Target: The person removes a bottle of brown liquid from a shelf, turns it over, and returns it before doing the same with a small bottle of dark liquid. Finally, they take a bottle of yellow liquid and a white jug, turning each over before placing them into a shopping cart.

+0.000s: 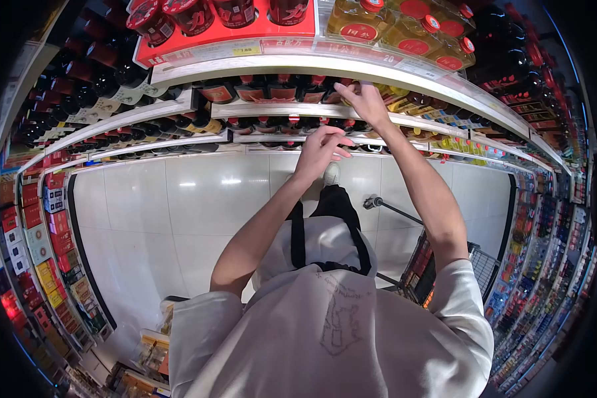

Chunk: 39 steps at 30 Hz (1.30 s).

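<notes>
My right hand (365, 104) reaches to the shelf below the top one, by a row of dark bottles with red labels (282, 89). Its thumb is stretched out to the left, apart from the fingers, whose tips are partly hidden near the top shelf's edge (272, 65). Nothing shows in its grasp. Lower and to the left, my left hand (322, 152) hovers in front of the lower shelves with fingers loosely bent and apart, holding nothing. Bottles with yellow contents (399, 99) stand just right of my right hand.
Red-lidded jars in a red tray (229, 30) and square bottles of amber liquid (414, 41) fill the top shelf. A wheeled basket (418, 268) stands at my right side, its black handle (373, 201) pointing toward the shelves. Boxed goods (50, 272) line the left.
</notes>
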Each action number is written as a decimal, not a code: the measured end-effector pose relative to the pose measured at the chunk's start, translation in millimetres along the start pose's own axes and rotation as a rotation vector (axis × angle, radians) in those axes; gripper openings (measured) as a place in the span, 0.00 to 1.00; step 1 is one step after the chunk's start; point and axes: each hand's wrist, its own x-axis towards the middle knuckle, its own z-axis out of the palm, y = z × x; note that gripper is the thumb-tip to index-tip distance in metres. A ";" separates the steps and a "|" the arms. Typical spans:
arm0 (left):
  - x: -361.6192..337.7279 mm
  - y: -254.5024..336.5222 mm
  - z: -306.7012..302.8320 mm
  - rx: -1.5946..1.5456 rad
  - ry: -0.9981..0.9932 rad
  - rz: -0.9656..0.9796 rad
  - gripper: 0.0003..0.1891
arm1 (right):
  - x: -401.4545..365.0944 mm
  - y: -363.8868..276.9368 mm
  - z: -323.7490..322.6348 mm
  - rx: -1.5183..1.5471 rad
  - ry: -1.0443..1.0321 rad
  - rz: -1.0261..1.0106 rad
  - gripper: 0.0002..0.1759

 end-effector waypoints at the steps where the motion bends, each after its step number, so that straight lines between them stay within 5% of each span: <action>1: 0.1 -1.1 -0.4 -0.001 0.002 -0.003 0.11 | 2.1 -0.4 2.2 0.001 -0.003 0.002 0.25; 10: 1.6 -10.4 -1.8 0.018 -0.047 -0.098 0.13 | 12.1 6.5 15.6 -0.097 0.028 0.184 0.25; 15: -0.8 -4.5 -1.8 0.041 -0.093 -0.149 0.15 | 10.4 6.0 16.6 -0.337 0.082 0.148 0.35; 21: 0.3 -20.5 -9.7 0.029 -0.063 -0.146 0.16 | 12.3 18.0 25.3 -0.309 0.216 0.044 0.32; 39: -10.0 -40.2 -25.8 0.050 -0.088 -0.244 0.16 | -7.0 -1.5 6.6 -0.402 0.160 -0.019 0.37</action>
